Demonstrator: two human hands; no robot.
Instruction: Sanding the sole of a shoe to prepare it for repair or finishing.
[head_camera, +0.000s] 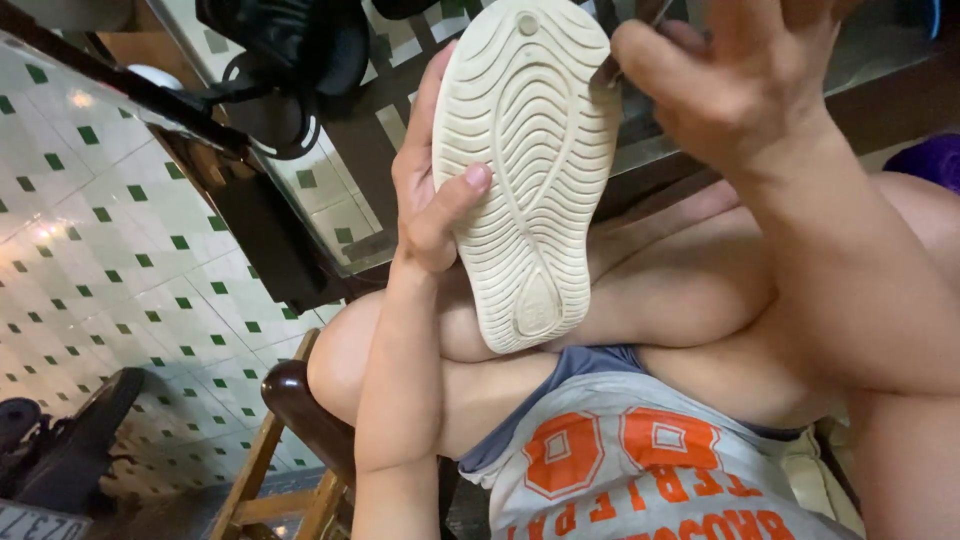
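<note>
Left hand (432, 190) grips a cream shoe (525, 170) by its edge, thumb pressed on the ribbed sole, held over the lap. Sole faces the camera and looks clean; the upper is hidden, so progress cannot be judged. Long axis near vertical, heel end down, slightly tilted. Right hand (740, 80) pinches a thin tool at the shoe's upper edge.

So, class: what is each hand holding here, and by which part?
The left hand grips the cream shoe by its side edge, thumb on the ridged sole. The right hand pinches something thin at the shoe's toe; unclear what.
</note>
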